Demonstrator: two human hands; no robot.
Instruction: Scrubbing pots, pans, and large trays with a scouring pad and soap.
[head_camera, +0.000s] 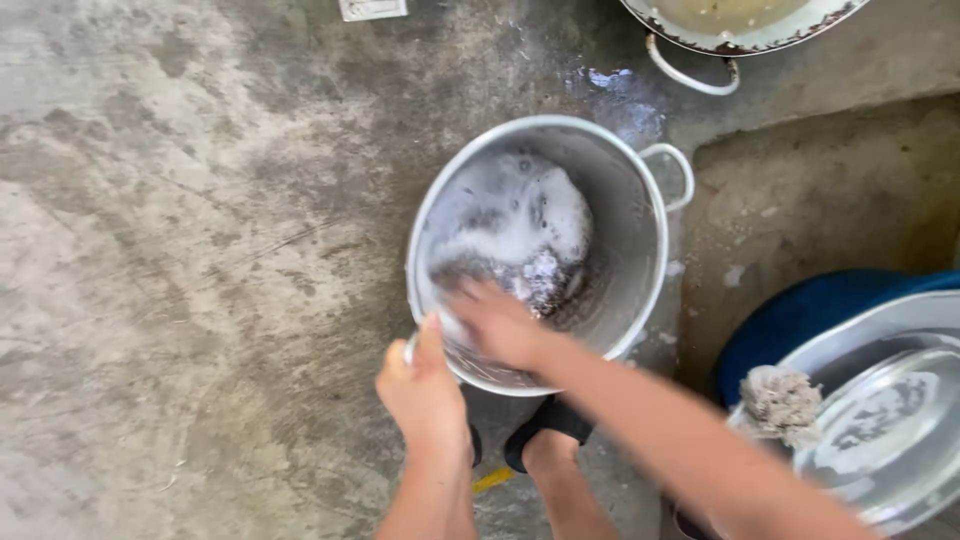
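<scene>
Pot (620, 230) tilted, mouth toward camera

A stained, wet concrete floor (180, 250) carries everything. A tilted aluminium pot (620, 240) with suds inside rests near its middle. A second pot (740, 30) sits at the top edge, and a steel basin (890, 400) holding a scrubbing pad (780, 400) sits at the right edge.

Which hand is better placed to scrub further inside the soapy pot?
The right hand. It is already inside the metal pot, beside the foam. The left hand is outside, gripping the near rim and steadying the pot.
</scene>
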